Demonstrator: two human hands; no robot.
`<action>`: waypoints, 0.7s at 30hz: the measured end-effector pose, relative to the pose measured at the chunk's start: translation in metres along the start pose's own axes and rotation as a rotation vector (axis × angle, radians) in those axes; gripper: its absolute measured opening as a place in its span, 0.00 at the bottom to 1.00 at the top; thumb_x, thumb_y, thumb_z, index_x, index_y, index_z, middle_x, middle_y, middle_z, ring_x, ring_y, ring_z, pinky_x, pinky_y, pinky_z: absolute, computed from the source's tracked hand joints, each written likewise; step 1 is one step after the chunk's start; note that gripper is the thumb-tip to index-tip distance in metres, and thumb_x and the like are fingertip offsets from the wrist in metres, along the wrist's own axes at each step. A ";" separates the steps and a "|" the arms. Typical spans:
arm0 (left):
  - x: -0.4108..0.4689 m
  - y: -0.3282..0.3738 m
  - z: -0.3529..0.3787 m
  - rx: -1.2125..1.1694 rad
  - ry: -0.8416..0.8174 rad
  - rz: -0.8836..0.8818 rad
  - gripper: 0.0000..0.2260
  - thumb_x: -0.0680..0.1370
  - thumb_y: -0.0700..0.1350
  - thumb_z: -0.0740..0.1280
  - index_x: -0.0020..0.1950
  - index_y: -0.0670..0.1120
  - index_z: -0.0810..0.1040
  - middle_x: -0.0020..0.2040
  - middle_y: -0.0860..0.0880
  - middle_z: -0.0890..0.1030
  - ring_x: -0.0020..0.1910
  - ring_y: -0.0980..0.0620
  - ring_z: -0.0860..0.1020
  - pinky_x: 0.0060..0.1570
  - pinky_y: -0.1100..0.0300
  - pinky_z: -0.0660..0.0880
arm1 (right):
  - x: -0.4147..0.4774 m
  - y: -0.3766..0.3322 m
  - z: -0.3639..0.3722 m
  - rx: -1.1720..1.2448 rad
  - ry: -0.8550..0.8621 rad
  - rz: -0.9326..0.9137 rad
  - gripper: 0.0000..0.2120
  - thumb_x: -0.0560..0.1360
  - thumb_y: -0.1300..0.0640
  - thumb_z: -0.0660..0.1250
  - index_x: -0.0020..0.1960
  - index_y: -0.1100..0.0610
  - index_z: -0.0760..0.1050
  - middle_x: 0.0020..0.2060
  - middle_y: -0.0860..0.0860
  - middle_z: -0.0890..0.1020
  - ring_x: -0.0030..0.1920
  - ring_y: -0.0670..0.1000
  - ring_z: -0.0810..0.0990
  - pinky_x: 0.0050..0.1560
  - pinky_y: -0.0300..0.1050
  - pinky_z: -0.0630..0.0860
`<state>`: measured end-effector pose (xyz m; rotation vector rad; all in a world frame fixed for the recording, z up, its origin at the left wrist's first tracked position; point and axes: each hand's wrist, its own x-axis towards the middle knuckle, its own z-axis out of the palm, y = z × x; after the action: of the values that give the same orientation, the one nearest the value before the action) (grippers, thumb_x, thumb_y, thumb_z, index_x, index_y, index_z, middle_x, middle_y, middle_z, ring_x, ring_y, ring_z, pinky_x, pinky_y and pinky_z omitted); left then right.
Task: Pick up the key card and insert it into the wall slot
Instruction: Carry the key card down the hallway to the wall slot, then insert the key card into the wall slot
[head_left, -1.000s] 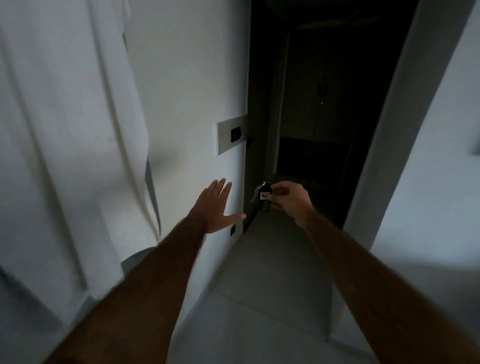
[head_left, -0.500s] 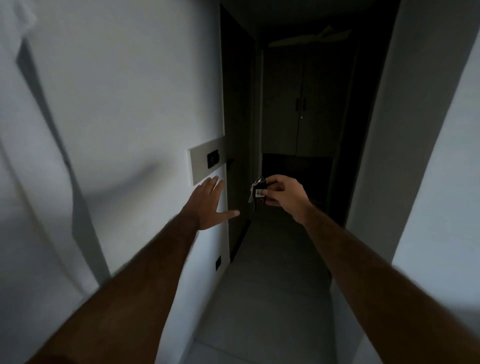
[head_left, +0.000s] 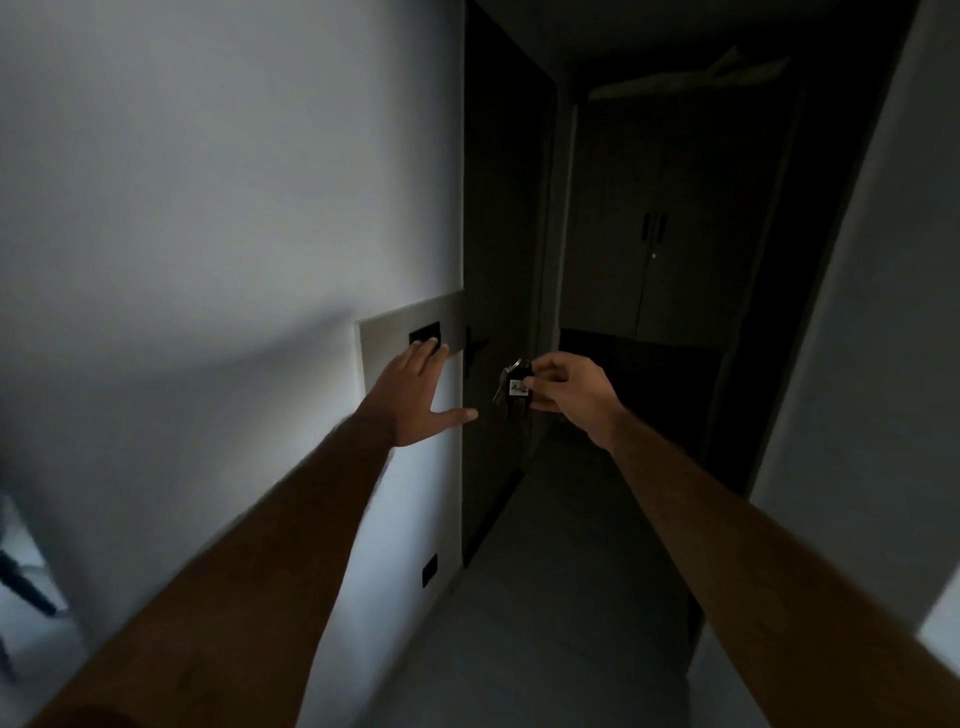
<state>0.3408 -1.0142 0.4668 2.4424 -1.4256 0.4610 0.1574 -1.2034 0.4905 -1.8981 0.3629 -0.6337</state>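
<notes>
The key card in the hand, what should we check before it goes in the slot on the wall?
1. Key card held: ok, the right hand pinches it with keys hanging beside it.
2. Grip firm: cannot tell, it is dark and fingers cover part of the card.
3. Wall slot found: ok, the dark slot sits in the grey wall plate.
4. Slot free: not ok, the left hand has its fingertips at the slot's lower edge.
5. Card at the slot: not ok, it is off to the right, apart from the plate.
6. Card turned the right way: cannot tell.
</notes>
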 end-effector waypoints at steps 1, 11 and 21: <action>0.010 -0.003 0.006 0.012 0.006 -0.007 0.53 0.72 0.78 0.58 0.84 0.43 0.50 0.85 0.41 0.52 0.85 0.40 0.51 0.83 0.44 0.52 | 0.013 0.006 -0.001 0.000 -0.001 -0.002 0.10 0.76 0.62 0.69 0.57 0.56 0.78 0.51 0.52 0.84 0.52 0.49 0.84 0.51 0.44 0.83; 0.123 -0.062 0.031 0.099 0.036 -0.032 0.60 0.65 0.83 0.46 0.84 0.41 0.51 0.85 0.41 0.54 0.84 0.41 0.52 0.83 0.46 0.51 | 0.151 0.040 0.002 0.035 -0.037 -0.073 0.11 0.75 0.66 0.69 0.56 0.60 0.79 0.51 0.56 0.85 0.52 0.50 0.85 0.42 0.35 0.82; 0.240 -0.114 0.045 0.159 0.051 -0.039 0.58 0.65 0.82 0.50 0.83 0.42 0.53 0.85 0.40 0.55 0.84 0.40 0.54 0.83 0.44 0.53 | 0.289 0.059 0.007 0.122 -0.053 -0.152 0.12 0.74 0.69 0.69 0.57 0.63 0.77 0.53 0.63 0.84 0.55 0.58 0.84 0.44 0.42 0.84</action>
<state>0.5579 -1.1668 0.5149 2.5564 -1.3664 0.6458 0.3988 -1.3714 0.5095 -1.8331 0.1431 -0.6894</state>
